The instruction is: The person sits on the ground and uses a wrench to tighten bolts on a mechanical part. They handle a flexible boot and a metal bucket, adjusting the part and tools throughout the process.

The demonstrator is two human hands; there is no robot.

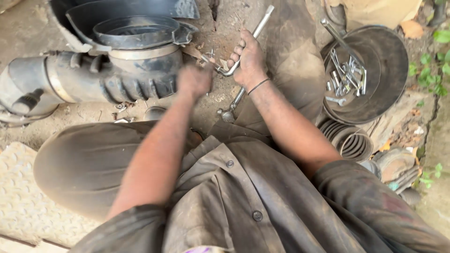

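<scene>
The right hand (251, 58) is clenched on a stiff, heavy-looking bent metal wrench (236, 63), best held mid-shaft, while the blurred left hand (194, 80) at nine o'clock has an unreadable grip

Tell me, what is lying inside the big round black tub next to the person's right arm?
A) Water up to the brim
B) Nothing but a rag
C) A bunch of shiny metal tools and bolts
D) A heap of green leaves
C: the round black tub holds a loose pile of silvery metal tools and bolts, with one long bent rod leaning up against its rim.
</scene>
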